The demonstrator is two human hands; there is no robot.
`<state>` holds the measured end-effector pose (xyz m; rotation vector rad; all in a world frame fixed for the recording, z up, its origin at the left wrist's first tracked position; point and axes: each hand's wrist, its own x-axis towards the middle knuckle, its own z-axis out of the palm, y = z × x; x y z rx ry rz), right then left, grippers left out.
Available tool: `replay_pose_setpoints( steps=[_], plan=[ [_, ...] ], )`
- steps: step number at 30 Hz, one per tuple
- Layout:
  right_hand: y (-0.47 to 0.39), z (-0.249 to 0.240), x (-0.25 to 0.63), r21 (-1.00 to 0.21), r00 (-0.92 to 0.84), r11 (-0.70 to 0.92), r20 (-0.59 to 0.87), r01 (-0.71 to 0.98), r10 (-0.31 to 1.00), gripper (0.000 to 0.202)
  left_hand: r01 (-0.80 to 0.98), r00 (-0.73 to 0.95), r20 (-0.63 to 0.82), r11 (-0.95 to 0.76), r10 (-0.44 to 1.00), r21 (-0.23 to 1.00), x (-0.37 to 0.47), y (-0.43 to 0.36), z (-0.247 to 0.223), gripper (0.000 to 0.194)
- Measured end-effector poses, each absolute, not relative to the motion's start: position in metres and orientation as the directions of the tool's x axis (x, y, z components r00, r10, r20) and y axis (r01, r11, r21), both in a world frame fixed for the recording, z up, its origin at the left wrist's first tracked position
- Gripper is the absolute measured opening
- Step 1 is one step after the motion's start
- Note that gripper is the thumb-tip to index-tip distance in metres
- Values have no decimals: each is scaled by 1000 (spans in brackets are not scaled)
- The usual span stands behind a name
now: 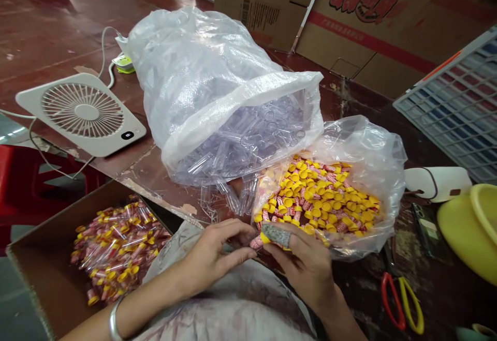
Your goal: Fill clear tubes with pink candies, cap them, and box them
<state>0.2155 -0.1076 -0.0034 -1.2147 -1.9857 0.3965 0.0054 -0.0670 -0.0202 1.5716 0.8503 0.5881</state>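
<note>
Just above my lap, my left hand (215, 253) and my right hand (305, 263) meet at a small yellow-capped tube (256, 242) with a pink patterned body. My left fingers pinch its pink end, while my right fingers grip the yellow cap end. A grey wrap (276, 235) covers one right finger. Behind my right hand, a clear plastic bag (378, 160) holds many yellow-capped pink pieces (316, 196). A large white woven sack (194, 61) lies with its mouth towards me, and clear plastic tubes (248, 139) spill from it onto the table.
At lower left, a cardboard box (34, 263) contains filled, yellow-capped tubes. A white fan (85, 113) lies on the table (70, 30). To the right are scissors (402, 302), a phone (429, 230), a yellow basin (462, 232) and a grid basket (458, 98). Cartons (349, 30) stand behind.
</note>
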Motion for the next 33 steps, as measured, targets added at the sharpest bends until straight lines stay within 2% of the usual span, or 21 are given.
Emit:
replay_pose_setpoints(
  steps=[1,3,5,7,10,13,15,17,18,19,21,23,24,26,29,33],
  plan=[
    [-106,-3,213,-601,-310,527,433,600,846,26,164,587,-143,57,797,985,8,-68,-19,16],
    [-105,-7,209,-562,-401,560,392,608,828,47,54,567,-236,250,789,967,13,-69,-20,20],
    [-107,-15,206,-494,-421,573,392,654,818,66,-80,575,-298,415,762,906,18,-70,-22,24],
    [-110,-25,201,-433,-379,569,451,699,808,65,-156,591,-332,508,735,847,23,-71,-26,27],
    [-112,-33,193,-374,-316,555,535,742,783,57,-176,622,-359,571,696,802,29,-73,-30,27],
    [-111,-29,192,-387,-358,559,478,733,802,57,-156,671,-349,584,655,797,31,-77,-34,25],
    [-109,-24,202,-402,-431,565,378,720,819,63,-31,653,-335,466,679,884,27,-77,-36,21],
    [-105,-21,220,-394,-393,506,335,767,856,63,202,594,-270,184,758,962,16,-73,-38,16],
    [-104,-22,231,-374,-312,436,350,819,884,55,338,562,-208,8,801,941,10,-69,-39,18],
    [-102,-24,242,-345,-211,347,375,872,903,43,471,534,-134,-163,835,867,3,-63,-41,25],
    [-98,-30,260,-257,-67,191,425,947,903,20,675,516,12,-415,857,611,-6,-50,-45,45],
    [-94,-37,267,-149,-67,144,430,978,901,18,752,554,97,-548,827,366,-9,-37,-50,51],
    [-92,-40,266,-103,-90,146,418,984,904,21,752,586,122,-594,801,287,-9,-31,-53,48],
    [-88,-46,258,-25,-113,134,400,991,910,25,727,634,156,-652,758,215,-5,-24,-58,41],
    [-82,-55,247,52,-95,80,401,995,911,27,705,614,210,-648,761,288,-1,-22,-62,41],
    [-79,-59,251,44,-73,60,428,997,901,24,515,587,310,-640,748,570,-2,-31,-60,45]
  ],
)
